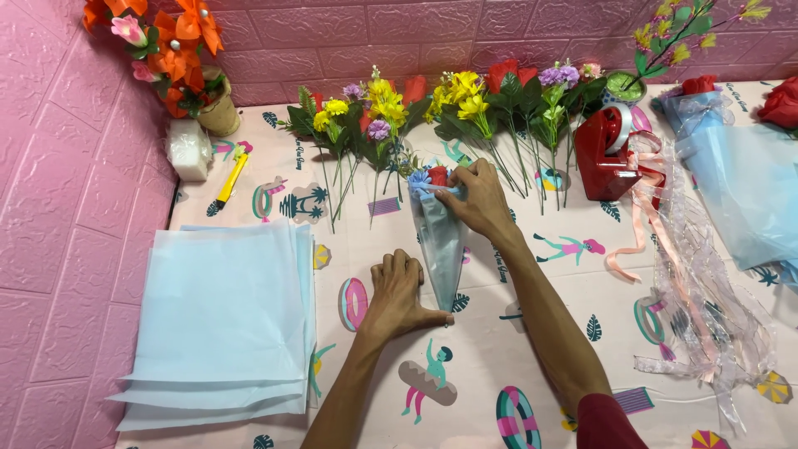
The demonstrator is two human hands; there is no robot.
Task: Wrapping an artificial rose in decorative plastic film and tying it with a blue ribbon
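While the small cone-shaped bouquet (439,241) lies on the bench (532,349) with its point toward the person, both hands work on it from either end. The left hand (397,291) rests flat beside the lower tip, thumb pressing the pale blue wrapping down at the point. The right hand (475,199) is closed on the top of the cone, fingers pinching the wrap just under a red and a blue flower that show at its mouth.

Just beyond the bouquet, a row of loose artificial flowers (432,116) lies stems-down along the pink wall, yellow, purple and red among green leaves. To the left sits a stack of pale blue wrapping sheets (224,324), well apart from the left hand, with a yellow utility knife (231,181) above it. To the right stand a red tape dispenser (605,154) and a tangle of clear and peach ribbon (698,283). Nothing lies between the hands and the bouquet.
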